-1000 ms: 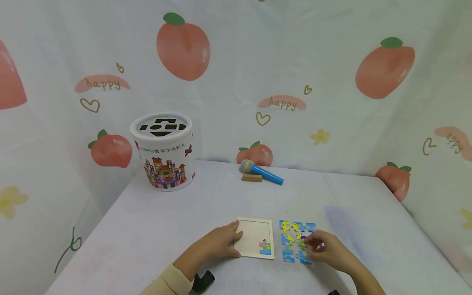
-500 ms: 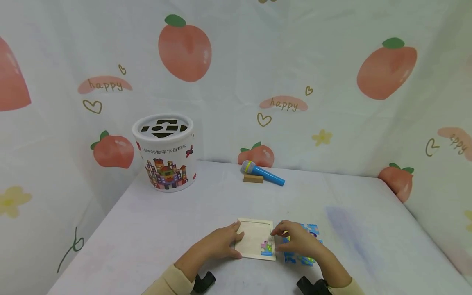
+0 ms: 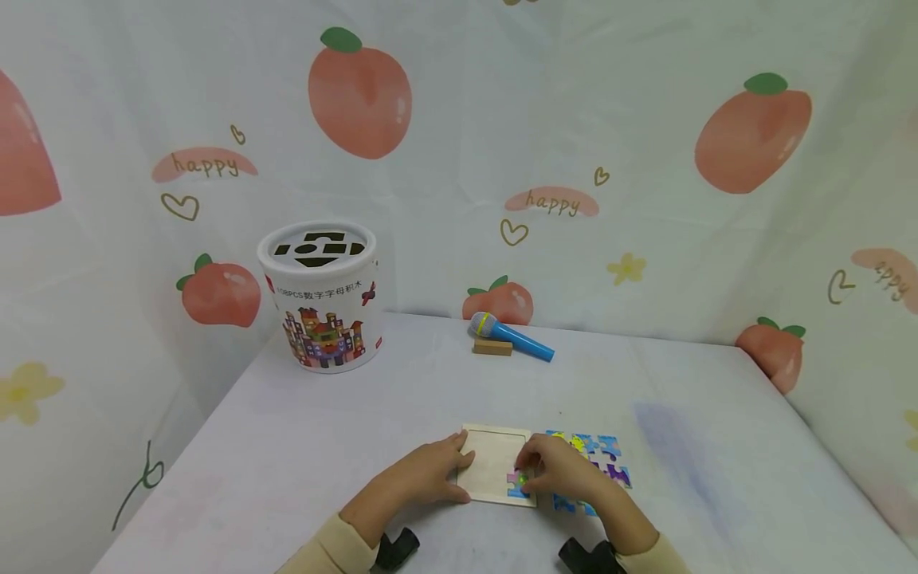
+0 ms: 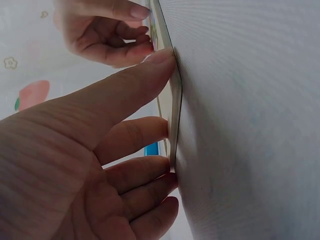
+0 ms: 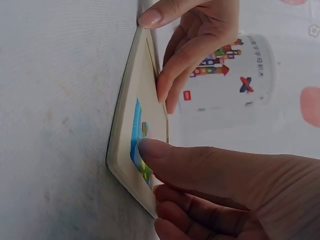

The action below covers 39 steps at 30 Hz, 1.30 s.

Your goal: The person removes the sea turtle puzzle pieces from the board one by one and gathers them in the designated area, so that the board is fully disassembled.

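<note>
A shallow wooden puzzle tray lies flat on the table. My left hand rests at its left side, thumb at the near corner and a fingertip on the board. My right hand is over the tray's near right part, curled, with thumb and fingers at a puzzle piece; the fingers hide much of it. Pink, green and blue pieces lie in that corner. In the right wrist view the thumb touches the colored pieces. Loose puzzle pieces lie right of the tray, partly behind the right hand.
At the back left stands a white bucket with shaped holes in its lid. A blue toy microphone and a small wooden block lie at the back. A peach-print cloth hangs behind the table.
My right hand has moved left from the loose pieces to the corner of the tray, lower over the pieces there. My left hand has stayed at the tray's left side.
</note>
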Motion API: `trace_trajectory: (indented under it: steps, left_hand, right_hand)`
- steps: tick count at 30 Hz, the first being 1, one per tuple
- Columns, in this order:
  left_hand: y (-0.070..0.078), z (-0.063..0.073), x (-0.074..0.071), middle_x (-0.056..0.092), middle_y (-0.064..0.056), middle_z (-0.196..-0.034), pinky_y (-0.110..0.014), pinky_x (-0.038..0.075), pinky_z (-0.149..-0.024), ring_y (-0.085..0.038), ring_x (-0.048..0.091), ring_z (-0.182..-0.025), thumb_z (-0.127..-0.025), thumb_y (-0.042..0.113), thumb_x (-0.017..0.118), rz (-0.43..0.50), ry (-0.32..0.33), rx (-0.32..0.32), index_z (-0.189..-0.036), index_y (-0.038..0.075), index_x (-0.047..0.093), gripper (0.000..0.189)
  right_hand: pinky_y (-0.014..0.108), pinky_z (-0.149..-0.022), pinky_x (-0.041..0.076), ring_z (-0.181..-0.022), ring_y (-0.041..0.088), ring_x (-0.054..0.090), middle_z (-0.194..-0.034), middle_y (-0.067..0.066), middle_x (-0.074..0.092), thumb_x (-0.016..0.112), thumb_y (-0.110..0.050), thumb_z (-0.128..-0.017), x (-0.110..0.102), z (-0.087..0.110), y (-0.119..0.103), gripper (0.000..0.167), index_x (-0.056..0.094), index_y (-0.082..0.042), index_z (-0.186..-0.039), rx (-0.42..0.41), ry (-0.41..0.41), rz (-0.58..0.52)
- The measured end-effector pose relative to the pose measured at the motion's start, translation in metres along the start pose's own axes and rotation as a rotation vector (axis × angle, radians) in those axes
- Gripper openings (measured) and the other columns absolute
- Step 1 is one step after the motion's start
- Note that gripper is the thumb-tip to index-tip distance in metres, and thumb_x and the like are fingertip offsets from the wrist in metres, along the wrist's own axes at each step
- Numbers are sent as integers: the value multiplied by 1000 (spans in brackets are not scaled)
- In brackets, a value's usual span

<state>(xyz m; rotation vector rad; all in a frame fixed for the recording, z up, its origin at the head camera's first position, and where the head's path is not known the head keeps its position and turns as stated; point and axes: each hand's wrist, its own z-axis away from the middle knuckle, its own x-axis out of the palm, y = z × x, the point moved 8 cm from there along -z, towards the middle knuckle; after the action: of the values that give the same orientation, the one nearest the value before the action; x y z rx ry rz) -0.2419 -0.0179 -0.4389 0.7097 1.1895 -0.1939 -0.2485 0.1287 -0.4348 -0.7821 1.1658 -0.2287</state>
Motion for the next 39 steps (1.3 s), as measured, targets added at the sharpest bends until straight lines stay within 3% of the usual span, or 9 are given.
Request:
trace_trajectory:
  steps: [8, 20, 25, 32, 39]
  left_hand:
    - [0, 1, -1, 35, -17, -148, -40, 34, -109, -29, 36, -137, -75, 36, 74, 7, 6, 3, -130, 8, 55, 65]
    - [1, 1, -2, 36, -18, -147, -40, 35, -109, -29, 36, -137, -74, 35, 75, 5, 12, 14, -129, 7, 56, 64]
    - [1, 1, -1, 35, -16, -148, -40, 35, -109, -28, 35, -137, -74, 35, 75, 12, 8, 2, -130, 7, 55, 65]
    - [1, 0, -1, 36, -18, -147, -40, 36, -108, -29, 36, -136, -74, 35, 75, 2, 14, 18, -129, 7, 56, 65]
    - [0, 0, 0, 36, -18, -147, -41, 36, -108, -29, 36, -136, -74, 34, 75, 5, 16, 22, -129, 7, 56, 65]
  right_hand:
    - [21, -62, 46, -74, 15, 49, -82, 0, 57, 76, -4, -73, 1, 0, 1, 23, 60, -6, -89, 12, -21, -55]
    - [18, -65, 48, -72, 8, 56, -83, 2, 61, 64, -5, -85, -5, 6, 12, 9, 59, -3, -92, -79, -15, -220]
    - [21, -64, 49, -73, 8, 57, -85, 5, 62, 64, -13, -87, -15, 21, 26, 14, 60, -2, -95, -70, 4, -267]
    - [22, -63, 48, -73, 8, 57, -86, 6, 63, 65, -19, -87, -35, 48, 53, 22, 61, 0, -97, 10, 63, -268]
    - [20, -66, 51, -75, 1, 58, -90, 11, 64, 64, -15, -87, -51, 71, 70, 26, 59, 7, -101, -17, 95, -321]
